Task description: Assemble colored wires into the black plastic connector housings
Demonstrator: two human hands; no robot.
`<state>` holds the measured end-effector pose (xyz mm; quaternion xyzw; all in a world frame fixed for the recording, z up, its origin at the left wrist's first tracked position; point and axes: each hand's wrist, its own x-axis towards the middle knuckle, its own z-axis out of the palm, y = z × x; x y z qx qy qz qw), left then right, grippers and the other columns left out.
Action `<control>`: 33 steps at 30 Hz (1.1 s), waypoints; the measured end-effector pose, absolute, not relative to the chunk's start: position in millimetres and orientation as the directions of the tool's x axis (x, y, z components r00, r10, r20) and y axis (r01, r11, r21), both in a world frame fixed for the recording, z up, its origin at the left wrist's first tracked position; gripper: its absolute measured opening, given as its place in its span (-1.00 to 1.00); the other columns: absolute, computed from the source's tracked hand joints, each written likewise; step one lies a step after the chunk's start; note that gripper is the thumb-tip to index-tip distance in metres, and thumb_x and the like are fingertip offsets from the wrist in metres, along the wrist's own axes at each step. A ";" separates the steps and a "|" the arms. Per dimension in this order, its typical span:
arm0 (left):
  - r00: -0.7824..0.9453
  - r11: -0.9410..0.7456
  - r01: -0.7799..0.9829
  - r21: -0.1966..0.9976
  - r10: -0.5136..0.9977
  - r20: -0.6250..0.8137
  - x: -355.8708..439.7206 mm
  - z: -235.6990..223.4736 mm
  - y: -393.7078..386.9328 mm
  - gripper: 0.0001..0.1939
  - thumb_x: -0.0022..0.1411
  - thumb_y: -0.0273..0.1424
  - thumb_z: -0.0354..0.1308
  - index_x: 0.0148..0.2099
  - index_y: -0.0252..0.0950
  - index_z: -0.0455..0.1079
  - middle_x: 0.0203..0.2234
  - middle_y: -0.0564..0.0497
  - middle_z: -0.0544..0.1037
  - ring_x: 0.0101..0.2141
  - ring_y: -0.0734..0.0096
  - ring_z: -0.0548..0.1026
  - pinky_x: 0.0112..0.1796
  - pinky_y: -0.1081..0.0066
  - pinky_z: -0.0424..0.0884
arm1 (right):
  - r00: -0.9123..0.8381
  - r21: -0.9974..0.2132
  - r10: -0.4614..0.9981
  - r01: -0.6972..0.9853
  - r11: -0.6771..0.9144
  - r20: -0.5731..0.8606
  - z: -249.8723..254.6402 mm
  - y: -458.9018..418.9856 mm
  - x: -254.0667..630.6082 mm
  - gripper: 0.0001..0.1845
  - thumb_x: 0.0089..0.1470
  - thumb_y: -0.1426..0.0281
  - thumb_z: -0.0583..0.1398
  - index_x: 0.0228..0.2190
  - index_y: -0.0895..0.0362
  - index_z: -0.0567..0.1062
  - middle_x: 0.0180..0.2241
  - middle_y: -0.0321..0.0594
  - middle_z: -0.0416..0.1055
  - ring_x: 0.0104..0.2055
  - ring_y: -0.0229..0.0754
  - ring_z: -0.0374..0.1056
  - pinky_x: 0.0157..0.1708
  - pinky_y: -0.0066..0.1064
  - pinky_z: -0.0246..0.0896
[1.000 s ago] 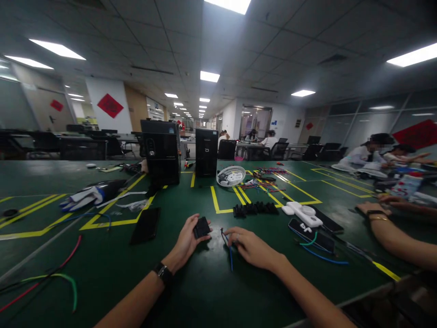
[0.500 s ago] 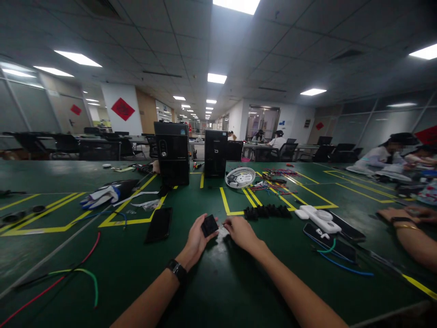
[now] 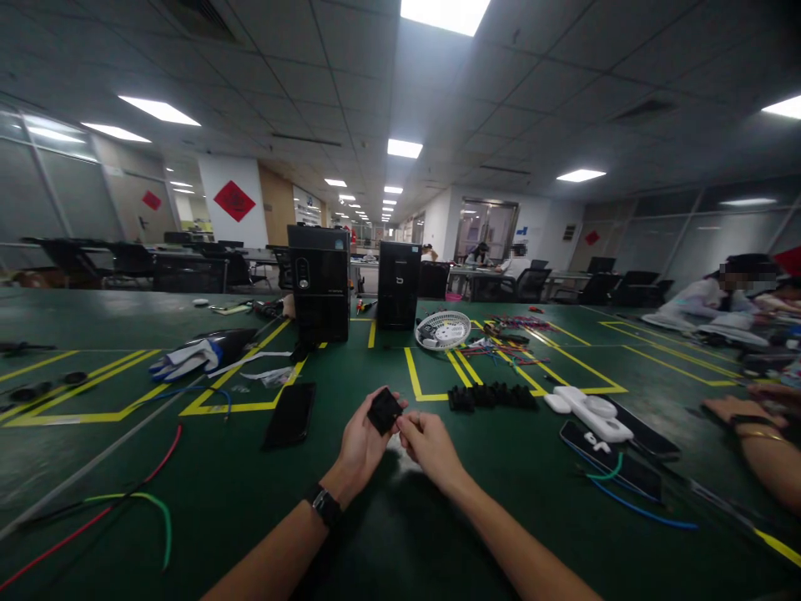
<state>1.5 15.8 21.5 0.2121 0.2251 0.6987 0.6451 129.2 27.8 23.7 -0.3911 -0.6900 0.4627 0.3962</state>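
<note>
My left hand (image 3: 364,436), with a dark watch on its wrist, holds a small black square block (image 3: 384,411) between thumb and fingers. Its exact kind does not show. My right hand (image 3: 428,445) is pinched at the lower right corner of that block, fingertips together. Whatever sits in the pinch is too small to name. Both hands are above the green table (image 3: 400,534). Beyond them to the right lies a row of similar black pieces (image 3: 493,396).
A black phone (image 3: 289,415) lies left of my hands. Two black computer cases (image 3: 319,288) stand behind, near a white basket (image 3: 443,330) and loose wires (image 3: 516,334). Rightward are a white power strip (image 3: 591,412) and another phone (image 3: 610,459). A co-worker's hand (image 3: 738,409) rests at far right.
My right hand has moved left, from a small gap away to the block's corner. The block has tilted a little in my left hand. The view has shifted slightly.
</note>
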 end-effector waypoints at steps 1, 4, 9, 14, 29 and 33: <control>-0.069 -0.063 -0.808 0.585 0.998 0.012 1.1 21.0 15.4 -0.74 0.22 -0.32 0.06 -0.07 -0.32 0.35 -0.18 -0.16 0.50 -0.21 0.20 0.51 -0.34 0.36 0.43 | -0.379 -0.953 0.909 0.167 0.253 0.174 24.9 27.0 129.6 -0.68 0.12 0.24 0.06 -0.57 0.17 0.35 -0.72 -0.44 0.13 -0.72 -0.42 0.02 -0.70 -0.58 -0.12; -0.035 -0.053 -0.811 0.583 0.999 0.042 0.3 20.8 14.0 -0.72 0.23 -0.29 0.05 -0.07 -0.33 0.35 -0.12 -0.18 0.48 -0.15 0.16 0.49 -0.29 0.32 0.42 | -0.378 -0.959 0.914 0.167 0.227 0.151 25.6 25.8 129.7 -0.69 0.12 0.23 0.05 -0.53 0.17 0.36 -0.71 -0.44 0.15 -0.73 -0.42 0.02 -0.70 -0.57 -0.11; -0.014 -0.060 -0.765 0.641 0.997 0.076 4.3 26.0 10.2 -0.67 0.22 -0.26 0.04 -0.04 -0.33 0.36 -0.07 -0.18 0.47 -0.13 0.16 0.47 -0.28 0.31 0.40 | -0.350 -0.945 0.925 0.224 0.237 0.149 20.9 26.9 130.4 -0.66 0.11 0.19 0.06 -0.53 0.17 0.38 -0.69 -0.40 0.20 -0.71 -0.41 0.06 -0.67 -0.57 -0.06; -0.102 -0.218 -0.614 0.758 0.975 0.197 7.8 31.5 4.1 -0.66 0.22 -0.27 0.03 -0.05 -0.35 0.39 -0.18 -0.14 0.50 -0.14 0.24 0.44 -0.21 0.37 0.36 | -0.352 -0.946 0.934 0.277 0.169 0.064 21.2 28.2 134.1 -0.62 0.11 0.18 0.05 -0.57 0.19 0.39 -0.74 -0.43 0.13 -0.74 -0.42 0.00 -0.67 -0.55 -0.11; -0.219 -0.282 -0.280 0.918 0.949 0.225 12.0 25.0 -1.7 -0.60 0.21 -0.16 0.04 -0.04 -0.32 0.40 -0.26 -0.11 0.51 -0.28 0.32 0.47 -0.29 0.45 0.36 | -0.522 -0.979 0.852 0.194 0.066 -0.046 11.9 33.2 141.3 -0.60 0.09 0.12 0.07 -0.54 0.19 0.37 -0.76 -0.50 0.08 -0.79 -0.45 -0.12 -0.76 -0.57 -0.24; -0.284 -0.369 -0.140 0.919 0.904 0.320 0.9 28.8 4.1 -0.65 0.20 -0.14 0.02 -0.20 -0.31 0.44 -0.50 -0.01 0.48 -0.48 0.40 0.45 -0.40 0.47 0.34 | -0.630 -0.992 0.776 0.108 0.064 -0.018 15.7 25.3 137.9 -0.62 0.11 0.12 0.05 -0.48 0.17 0.37 -0.75 -0.52 0.05 -0.78 -0.45 -0.14 -0.77 -0.58 -0.25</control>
